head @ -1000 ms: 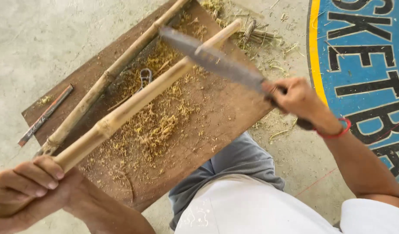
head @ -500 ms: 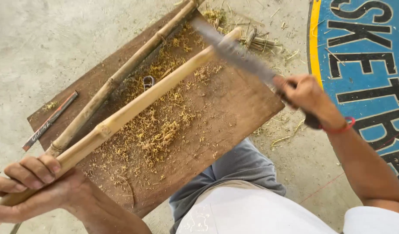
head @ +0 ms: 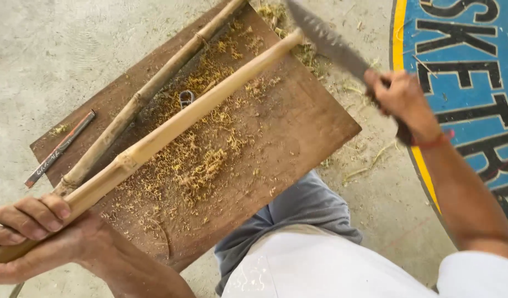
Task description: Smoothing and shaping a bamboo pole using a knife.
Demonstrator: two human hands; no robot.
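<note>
I am looking down over my own grey-trousered knee (head: 298, 215) and white shirt (head: 320, 270), which are sitting just below the brown board (head: 298, 138), my landmark for everything here. At the board's near left corner, my left hand (head: 38, 237) is keeping its grip clamped around the lower end of a pale bamboo pole (head: 193, 113), fingers wrapped over the top. The pole is running diagonally up across the board, and its far tip is reaching the board's far edge. Yellow shavings (head: 199, 165) are lying scattered over the middle of the board, under and beside the pole. A second, darker bamboo stick (head: 154, 91) is lying flat on the board's left half, roughly parallel to the pole. A small metal ring (head: 186, 98) is resting between the two. A thin dark rod (head: 61, 148) is lying at the board's left edge. Past the board's right corner, my right hand (head: 400, 102) is holding its grip shut on the handle of a long knife (head: 331, 41), blade pointing up and left above the board's far corner, clear of the pole tip. The blade is motion-blurred. A blue and yellow painted floor marking (head: 464, 72) is lying right of the board on the concrete.
</note>
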